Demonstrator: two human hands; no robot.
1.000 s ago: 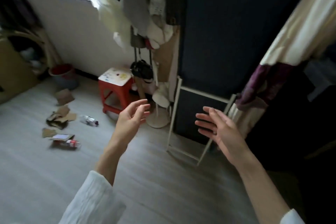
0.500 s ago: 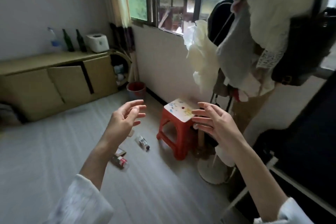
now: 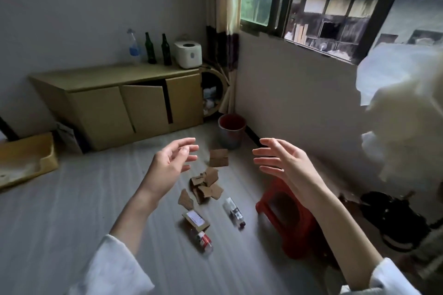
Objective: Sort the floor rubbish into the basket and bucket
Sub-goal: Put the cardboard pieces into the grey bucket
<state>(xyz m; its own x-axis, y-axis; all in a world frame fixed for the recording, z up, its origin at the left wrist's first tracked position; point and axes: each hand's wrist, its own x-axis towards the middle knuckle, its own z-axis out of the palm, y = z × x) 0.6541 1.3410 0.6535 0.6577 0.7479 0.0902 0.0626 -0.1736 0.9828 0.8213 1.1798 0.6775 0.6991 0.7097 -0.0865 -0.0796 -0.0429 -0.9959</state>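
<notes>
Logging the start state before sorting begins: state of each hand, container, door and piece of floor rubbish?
left hand: raised, fingers relaxed, holding nothing
right hand: raised, fingers spread, holding nothing
bucket: upright by the wall, contents not visible
cardboard scraps: scattered loose on the floor
clear bottle: lying on its side
red-labelled bottle: lying on its side, partly under a cardboard box
middle cabinet door: ajar
red stool: standing upright

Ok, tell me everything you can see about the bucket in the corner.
The bucket stands upright on the floor in the corner, below the window, beside the cabinet and close to the wall. It is round and open-topped, tapering slightly downward, with a red rim and inside and a grey, dull outer wall. Its material is unclear, and nothing shows inside. A cardboard piece lies just in front, apart from it. Neither hand touches it.
</notes>
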